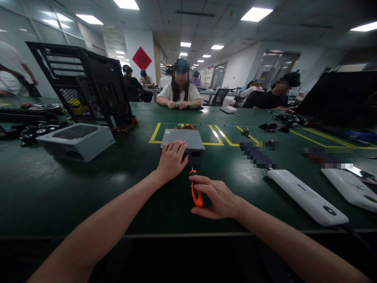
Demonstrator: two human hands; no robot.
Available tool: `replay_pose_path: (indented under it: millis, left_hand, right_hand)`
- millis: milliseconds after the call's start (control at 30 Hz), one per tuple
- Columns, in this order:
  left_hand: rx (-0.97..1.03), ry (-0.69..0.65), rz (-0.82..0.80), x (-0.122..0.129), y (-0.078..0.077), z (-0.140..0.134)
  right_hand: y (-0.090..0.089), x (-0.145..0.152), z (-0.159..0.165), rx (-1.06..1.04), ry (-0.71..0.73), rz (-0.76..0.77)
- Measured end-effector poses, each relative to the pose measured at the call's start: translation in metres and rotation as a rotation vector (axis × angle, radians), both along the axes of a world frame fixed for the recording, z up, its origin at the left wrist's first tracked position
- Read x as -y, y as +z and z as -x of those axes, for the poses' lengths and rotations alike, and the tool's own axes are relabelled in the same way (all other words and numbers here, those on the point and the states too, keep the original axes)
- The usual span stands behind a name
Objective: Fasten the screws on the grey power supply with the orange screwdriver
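A grey computer power supply (191,138) lies on the green table in front of me, its socket side facing me and a bundle of wires behind it. My left hand (172,160) grips its near left edge, fingers over the top and thumb at the front face. Just below, my right hand (219,196) holds a screwdriver (198,199) with an orange and black handle. The shaft points away from me, its tip at or close to the front face of the power supply. Whether the tip sits in a screw I cannot tell.
Left stand a second power supply (78,141) and an open black computer case (85,84). White handheld devices (308,196) lie to the right, with cables (287,120) beyond. Yellow tape (154,133) marks the table (141,214). Across it sits a person (181,92); others work farther back.
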State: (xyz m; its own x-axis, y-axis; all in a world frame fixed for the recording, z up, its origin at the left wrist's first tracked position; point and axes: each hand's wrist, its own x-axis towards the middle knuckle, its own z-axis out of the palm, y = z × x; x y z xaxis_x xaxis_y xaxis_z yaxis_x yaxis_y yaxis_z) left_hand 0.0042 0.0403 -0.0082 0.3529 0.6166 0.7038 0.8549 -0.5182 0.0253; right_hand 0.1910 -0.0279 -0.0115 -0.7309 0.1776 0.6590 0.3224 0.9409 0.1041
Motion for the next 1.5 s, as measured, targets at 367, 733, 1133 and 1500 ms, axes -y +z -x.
replay_pose_path:
  millis: [367,733,1133,1500]
  left_hand:
    - [-0.006,0.022,0.009,0.0014,0.0007,-0.0017]
    - [0.004,0.03,0.015,0.0014,0.0011,-0.0026]
    - [0.009,0.039,0.01,0.0018,0.0016,-0.0039]
    - [0.015,0.042,0.011,0.0018,0.0018,-0.0045]
  right_hand:
    - [-0.0025,0.0,0.0025,0.02,-0.025,-0.036]
    - [0.0005,0.0023,0.003,0.088,-0.035,-0.083]
    - [0.0012,0.0023,0.0017,0.084,-0.062,-0.101]
    - [0.0026,0.0034,0.002,0.128,-0.05,-0.053]
